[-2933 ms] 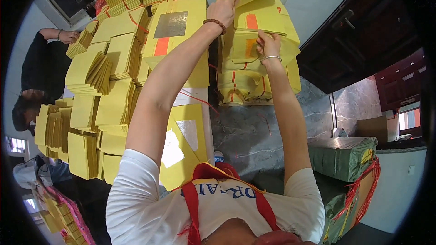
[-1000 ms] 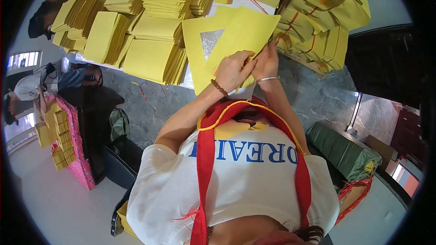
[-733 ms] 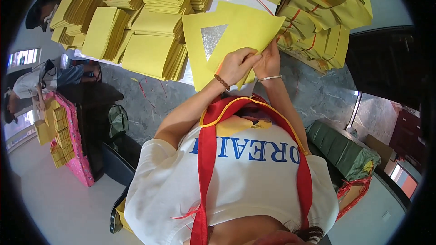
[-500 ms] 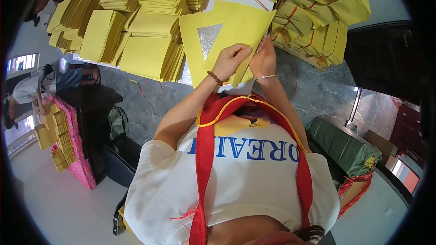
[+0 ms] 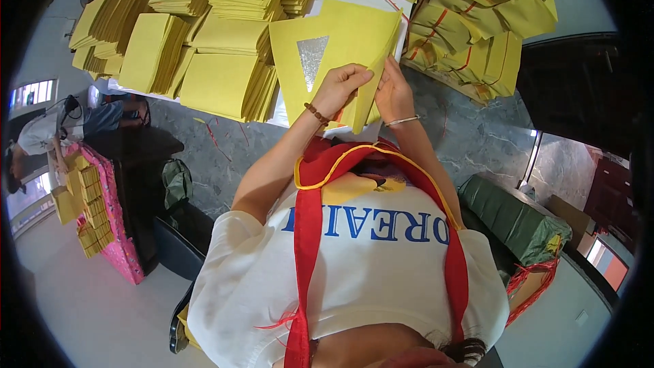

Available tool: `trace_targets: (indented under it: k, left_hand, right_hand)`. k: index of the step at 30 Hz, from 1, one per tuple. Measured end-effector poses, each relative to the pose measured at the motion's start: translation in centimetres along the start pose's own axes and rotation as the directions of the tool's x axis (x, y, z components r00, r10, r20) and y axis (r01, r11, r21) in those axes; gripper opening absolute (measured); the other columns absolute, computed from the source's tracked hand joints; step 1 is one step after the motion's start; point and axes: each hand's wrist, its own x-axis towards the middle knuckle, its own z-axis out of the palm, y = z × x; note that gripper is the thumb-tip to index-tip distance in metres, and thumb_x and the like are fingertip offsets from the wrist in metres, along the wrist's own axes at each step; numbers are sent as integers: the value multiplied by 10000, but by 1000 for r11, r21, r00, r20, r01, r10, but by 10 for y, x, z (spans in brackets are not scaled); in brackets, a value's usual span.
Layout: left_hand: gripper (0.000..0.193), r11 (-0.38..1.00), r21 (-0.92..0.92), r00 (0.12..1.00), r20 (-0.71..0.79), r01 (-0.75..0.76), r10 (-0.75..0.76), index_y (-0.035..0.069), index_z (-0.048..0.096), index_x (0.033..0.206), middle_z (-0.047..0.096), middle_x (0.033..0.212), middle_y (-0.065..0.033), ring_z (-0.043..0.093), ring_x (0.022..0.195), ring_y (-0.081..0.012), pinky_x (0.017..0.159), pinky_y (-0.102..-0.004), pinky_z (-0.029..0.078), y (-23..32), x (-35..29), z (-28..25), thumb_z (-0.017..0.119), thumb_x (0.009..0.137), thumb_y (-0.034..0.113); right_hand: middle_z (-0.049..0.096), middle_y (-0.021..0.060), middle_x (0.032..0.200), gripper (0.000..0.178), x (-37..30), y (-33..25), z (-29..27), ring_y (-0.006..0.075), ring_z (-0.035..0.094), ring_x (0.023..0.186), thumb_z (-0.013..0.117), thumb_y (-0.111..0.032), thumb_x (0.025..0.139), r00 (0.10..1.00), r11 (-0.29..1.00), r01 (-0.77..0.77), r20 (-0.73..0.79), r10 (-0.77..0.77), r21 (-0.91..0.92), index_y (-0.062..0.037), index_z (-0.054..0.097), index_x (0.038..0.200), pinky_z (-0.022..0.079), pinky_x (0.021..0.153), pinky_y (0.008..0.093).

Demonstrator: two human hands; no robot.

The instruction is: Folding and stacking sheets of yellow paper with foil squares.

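A large sheet of yellow paper (image 5: 354,34) with a silver foil patch (image 5: 314,61) lies before me at the table's near edge. Its right side is bent up and over toward the left. My left hand (image 5: 344,87), a beaded bracelet at its wrist, is closed on the folded-over part with thumb and fingers. Just to the right, my right hand (image 5: 395,94), wearing a thin bangle, has its fingers bent together against the outside of the fold. Whether the right fingertips pinch an edge is partly hidden.
Stacks of folded yellow paper (image 5: 221,82) fill the table's left side. More yellow bundles tied with red string (image 5: 453,41) stand at the right. A black chair (image 5: 180,242) is at my left, a green wrapped bale (image 5: 514,221) at my right. Another person (image 5: 41,136) sits far left.
The paper's right side has bent further over to the left, so its upper right corner has moved in. My right hand has shifted slightly and its fingers have drawn closer to the fold.
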Motion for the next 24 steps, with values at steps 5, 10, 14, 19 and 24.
trace_targets:
  k: [5, 10, 14, 19, 24]
  left_hand:
    - [212, 997, -54, 998, -17, -62, 61, 21, 574, 935, 562, 757, -1, 495, 610, -50, 515, -173, 379, -15, 8, -2, 555, 838, 209]
    - [230, 990, -51, 991, -15, -130, 130, 8, 569, 952, 567, 786, -11, 500, 634, -51, 545, -175, 389, -3, 1, 8, 547, 845, 210]
    - [245, 985, 67, 986, -35, -161, 163, -2, 563, 973, 568, 816, -16, 499, 683, -46, 579, -174, 392, -4, -1, 8, 549, 843, 206]
    - [252, 972, 23, 972, 16, -235, 234, -25, 543, 1007, 575, 891, -43, 518, 786, -72, 693, -202, 420, -14, 6, 4, 548, 841, 164]
    - [250, 976, 17, 975, 31, -218, 218, -41, 526, 1020, 574, 950, -60, 528, 850, -90, 761, -218, 419, -15, 5, 2, 538, 843, 135]
  right_hand:
    - [395, 65, 1245, 439, 2, 8, -4, 171, 388, 1136, 384, -180, 901, 998, 997, 46, 31, -47, 57, -58, 269, 1307, 315, 937, 294]
    - [372, 60, 1271, 445, 4, 19, -7, 166, 361, 1162, 378, -176, 903, 992, 992, 124, -5, -124, 32, -74, 257, 1319, 306, 943, 287]
    - [431, 53, 1202, 403, 0, 15, 0, 166, 418, 1099, 378, -215, 906, 991, 987, 130, 26, -133, 93, -82, 319, 1282, 342, 907, 292]
    - [483, 46, 1120, 367, 1, 19, -5, 168, 476, 1013, 378, -282, 906, 995, 984, 101, 6, -103, 145, -99, 385, 1225, 381, 860, 296]
    - [562, 95, 1017, 376, 4, 23, -19, 199, 548, 909, 342, -330, 910, 999, 971, -15, 38, 6, 240, -38, 482, 1101, 431, 810, 317]
